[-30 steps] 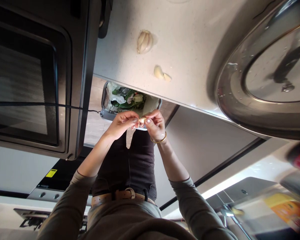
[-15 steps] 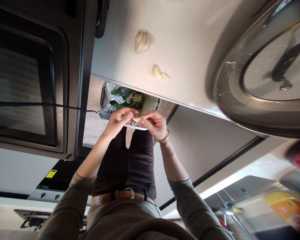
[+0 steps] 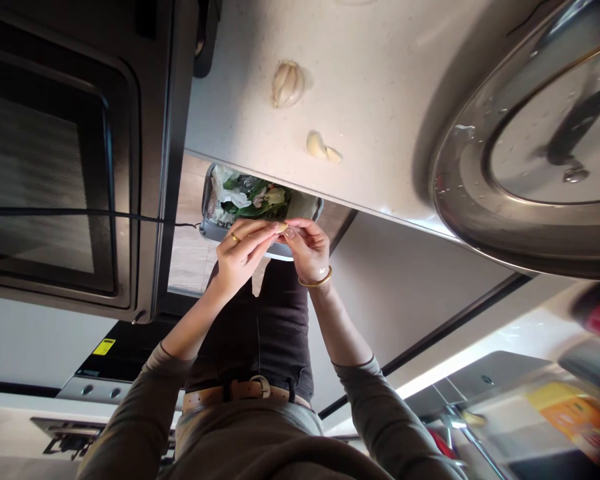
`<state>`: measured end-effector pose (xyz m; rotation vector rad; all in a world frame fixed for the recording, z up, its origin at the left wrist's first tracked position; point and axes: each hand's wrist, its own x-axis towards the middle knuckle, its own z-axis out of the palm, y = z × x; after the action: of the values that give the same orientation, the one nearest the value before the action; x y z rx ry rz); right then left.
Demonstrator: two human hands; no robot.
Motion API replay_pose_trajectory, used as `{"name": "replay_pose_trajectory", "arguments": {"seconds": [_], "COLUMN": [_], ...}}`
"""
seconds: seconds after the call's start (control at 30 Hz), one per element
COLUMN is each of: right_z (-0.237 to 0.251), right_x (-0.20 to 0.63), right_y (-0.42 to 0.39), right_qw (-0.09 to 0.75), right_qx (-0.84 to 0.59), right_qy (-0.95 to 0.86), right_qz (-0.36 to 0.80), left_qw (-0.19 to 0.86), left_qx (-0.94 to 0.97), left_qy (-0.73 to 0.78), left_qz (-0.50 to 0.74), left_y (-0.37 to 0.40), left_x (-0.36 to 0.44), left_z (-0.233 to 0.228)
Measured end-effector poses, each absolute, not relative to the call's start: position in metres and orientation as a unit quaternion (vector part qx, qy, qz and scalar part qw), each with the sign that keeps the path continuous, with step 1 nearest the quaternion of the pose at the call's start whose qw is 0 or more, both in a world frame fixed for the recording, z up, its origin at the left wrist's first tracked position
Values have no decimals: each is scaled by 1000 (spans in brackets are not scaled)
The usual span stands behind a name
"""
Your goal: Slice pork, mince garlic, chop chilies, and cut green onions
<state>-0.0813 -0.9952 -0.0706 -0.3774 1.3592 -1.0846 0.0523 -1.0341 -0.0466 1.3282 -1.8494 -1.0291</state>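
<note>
Both hands meet in the middle of the view, over an open waste bin (image 3: 211, 200) that holds green leaves and pale scraps. My left hand (image 3: 240, 252), with a ring on one finger, and my right hand (image 3: 307, 252), with a gold bangle at the wrist, pinch one small garlic clove (image 3: 282, 228) between their fingertips. The clove is mostly hidden by the fingers. On the pale counter (image 3: 380, 100) beyond the bin lie a partly split garlic bulb (image 3: 289, 83) and two loose cloves (image 3: 321, 147).
A large wet steel pan with a lid (image 3: 545, 133) takes up the counter's right side. A black oven front (image 3: 70, 167) stands at the left, with a thin cable (image 3: 130, 215) running across it. Blurred packaging (image 3: 570, 413) lies at the lower right.
Both hands rose slightly toward the bin. My left hand turned, so its ring now shows, and the fingers shifted around the clove.
</note>
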Motion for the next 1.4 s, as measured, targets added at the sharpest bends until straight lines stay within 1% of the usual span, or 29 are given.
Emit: {"name": "replay_pose_trajectory", "arguments": {"seconds": [0.17,0.33,0.43,0.57,0.7,0.83,0.97,1.03,1.1,1.23,1.4], "right_z": [-69,-68,-70,-72,-66,-60,-63,-65,-68,-75,-83], "right_x": [-81,-82,-83,-79,-73,-70,-70,-70,-70,-71,-80], "right_y": [-999,-1002,-1003,-1005,-1008,-1009,-1007,-1005,-1003,-1000,-999], "right_qw": [641,641,644,640,602,591,572,560,557,574,613], "right_qx": [-189,-163,-152,-147,-167,-172,-161,-160,-165,-170,-121], "right_qy": [584,573,582,592,615,621,624,633,636,627,605], "right_qz": [-461,-483,-473,-467,-481,-485,-507,-510,-507,-498,-493], "left_qw": [305,302,303,276,271,316,370,383,389,390,387], "left_qx": [489,471,445,447,498,526,574,605,618,610,614], "left_qy": [-726,-751,-764,-764,-728,-676,-546,-466,-418,-409,-419], "left_qz": [-375,-350,-355,-375,-386,-407,-485,-520,-540,-555,-546], "left_y": [-1031,-1030,-1031,-1032,-1034,-1036,-1034,-1032,-1030,-1027,-1028], "left_x": [55,59,61,62,58,53,46,41,38,36,40], "left_z": [-49,-53,-54,-55,-55,-55,-55,-56,-57,-60,-64]}}
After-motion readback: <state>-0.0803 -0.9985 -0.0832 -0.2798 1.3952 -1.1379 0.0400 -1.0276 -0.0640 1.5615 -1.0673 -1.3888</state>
